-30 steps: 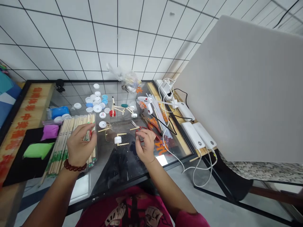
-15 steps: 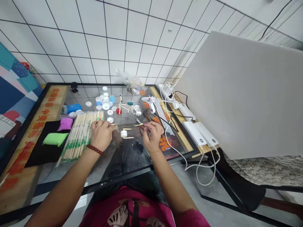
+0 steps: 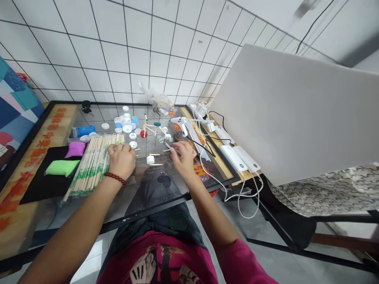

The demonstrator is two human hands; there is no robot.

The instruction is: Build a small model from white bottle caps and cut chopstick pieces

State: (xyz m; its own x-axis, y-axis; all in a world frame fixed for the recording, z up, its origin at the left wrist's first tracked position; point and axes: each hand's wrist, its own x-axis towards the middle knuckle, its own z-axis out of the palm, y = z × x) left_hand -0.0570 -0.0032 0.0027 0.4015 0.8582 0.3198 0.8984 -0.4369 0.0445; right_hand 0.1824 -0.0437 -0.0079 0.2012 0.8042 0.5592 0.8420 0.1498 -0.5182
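My left hand (image 3: 122, 159), fingers curled down, rests at the right edge of the wrapped wooden chopsticks (image 3: 96, 161); its fingertips are hidden. A short wooden stick (image 3: 137, 149) shows beside its forefinger. My right hand (image 3: 184, 157) is closed at the handles of small pliers (image 3: 167, 146), whose metal jaws point away to the left. Between both hands, a white bottle cap piece (image 3: 150, 159) lies with two short sticks (image 3: 156, 164) extending right. Behind it stands a stick assembly with a red cap (image 3: 143, 134) and a green oval part (image 3: 157, 124).
Several loose caps (image 3: 127, 128) lie behind my left hand. A white glue gun (image 3: 181, 121) with its cord, glue sticks (image 3: 197, 138) and white power banks (image 3: 233, 157) are at right. Green clay (image 3: 61, 168) and pink clay (image 3: 75, 149) packs sit on black cloth at left.
The whole view has shifted slightly as my head moved. My right hand has come in closer over the pliers' handles; my left hand stays in about the same place on the table.
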